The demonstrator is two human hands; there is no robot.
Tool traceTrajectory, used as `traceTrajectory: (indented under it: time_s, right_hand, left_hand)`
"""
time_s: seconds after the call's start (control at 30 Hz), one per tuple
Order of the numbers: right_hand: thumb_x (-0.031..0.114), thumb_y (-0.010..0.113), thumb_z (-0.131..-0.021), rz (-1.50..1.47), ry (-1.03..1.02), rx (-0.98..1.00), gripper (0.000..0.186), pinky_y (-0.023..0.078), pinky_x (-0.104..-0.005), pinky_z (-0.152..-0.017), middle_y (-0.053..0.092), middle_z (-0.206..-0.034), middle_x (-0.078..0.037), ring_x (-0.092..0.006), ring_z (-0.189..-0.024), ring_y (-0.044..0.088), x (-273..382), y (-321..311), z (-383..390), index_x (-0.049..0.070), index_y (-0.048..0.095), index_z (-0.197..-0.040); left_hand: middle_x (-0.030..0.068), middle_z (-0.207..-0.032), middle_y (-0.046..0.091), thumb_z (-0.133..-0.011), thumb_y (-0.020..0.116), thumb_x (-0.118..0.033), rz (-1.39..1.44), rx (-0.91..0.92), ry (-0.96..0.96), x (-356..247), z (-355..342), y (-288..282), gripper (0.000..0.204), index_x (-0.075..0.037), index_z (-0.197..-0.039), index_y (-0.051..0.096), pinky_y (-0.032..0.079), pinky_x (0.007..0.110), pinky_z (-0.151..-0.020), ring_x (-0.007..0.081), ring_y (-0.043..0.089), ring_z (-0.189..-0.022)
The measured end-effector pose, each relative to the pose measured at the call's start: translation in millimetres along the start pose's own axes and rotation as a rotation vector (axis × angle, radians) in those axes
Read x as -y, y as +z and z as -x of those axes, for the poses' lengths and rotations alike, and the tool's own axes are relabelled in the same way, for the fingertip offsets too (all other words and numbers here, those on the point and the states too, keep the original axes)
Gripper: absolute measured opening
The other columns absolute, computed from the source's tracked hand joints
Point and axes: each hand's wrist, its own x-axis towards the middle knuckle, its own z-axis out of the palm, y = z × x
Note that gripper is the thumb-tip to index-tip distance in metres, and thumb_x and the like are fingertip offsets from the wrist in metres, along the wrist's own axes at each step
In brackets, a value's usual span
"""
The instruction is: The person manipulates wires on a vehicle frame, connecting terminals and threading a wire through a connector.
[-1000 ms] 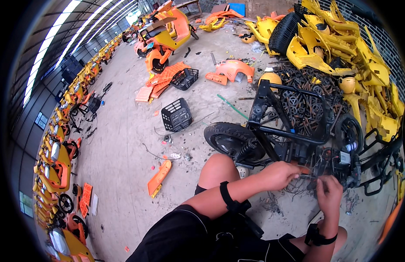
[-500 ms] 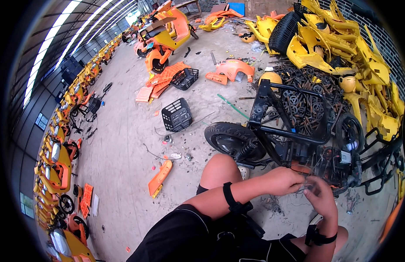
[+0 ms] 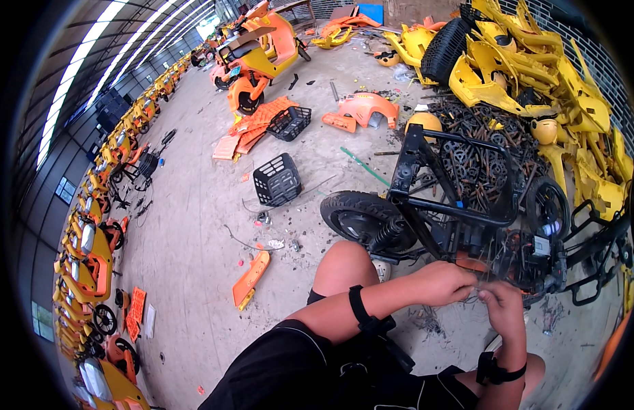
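Observation:
A stripped black scooter frame stands in front of me on the right, its wheel toward the left and loose wiring around its lower middle. Beside that wiring my two hands meet. My left hand is closed, its fingertips pinching thin wires. Close against it, my right hand is also closed, thumb and fingers pressed on the same wires. The exact grip at the fingertips is partly hidden. Small dark scraps lie on the floor below my hands.
Behind the frame lies a heap of dark metal parts, with yellow body panels piled beyond. Black baskets and an orange panel lie on the floor. Yellow scooters line the left wall. An orange scooter stands farther back.
My right hand has moved slightly left and its fingers have closed in against my left hand at the wires. My left hand stays nearly where it was.

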Motion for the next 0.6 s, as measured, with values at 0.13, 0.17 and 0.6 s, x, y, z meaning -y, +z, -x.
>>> traceTrajectory:
  time_s: [0.13,0.17,0.6]
  right_hand:
    - [0.003,0.071,-0.081,0.115,0.005,0.021,0.006,0.050,-0.0330,-0.064,0.066,-0.075,-0.013,-0.0266,-0.069,0.066,-2.1,2.7,1.6,-0.001,0.070,-0.086]
    - [0.003,0.071,-0.081,0.117,0.007,0.026,0.008,0.051,-0.0331,-0.064,0.067,-0.077,-0.013,-0.0269,-0.069,0.066,-4.5,3.5,2.0,-0.001,0.070,-0.088]
    - [0.001,0.072,-0.080,0.138,-0.045,-0.085,0.010,0.049,-0.0349,-0.062,0.067,-0.082,-0.014,-0.0295,-0.070,0.064,-1.7,-0.2,0.0,-0.002,0.066,-0.088]
  left_hand:
    - [0.0170,-0.079,0.064,-0.091,0.059,-0.021,-0.011,0.000,-0.034,0.0,2.8,1.4,0.015,-0.006,-0.093,0.061,0.047,0.051,-0.066,0.0410,0.062,-0.079]
    - [0.0174,-0.080,0.064,-0.091,0.059,-0.021,-0.008,-0.007,-0.043,1.8,3.2,3.1,0.015,-0.006,-0.093,0.060,0.047,0.051,-0.067,0.0414,0.062,-0.079]
    - [0.0195,-0.089,0.064,-0.091,0.060,-0.020,-0.061,0.070,-0.065,19.5,0.4,9.7,0.018,-0.002,-0.094,0.060,0.048,0.051,-0.075,0.0414,0.061,-0.088]
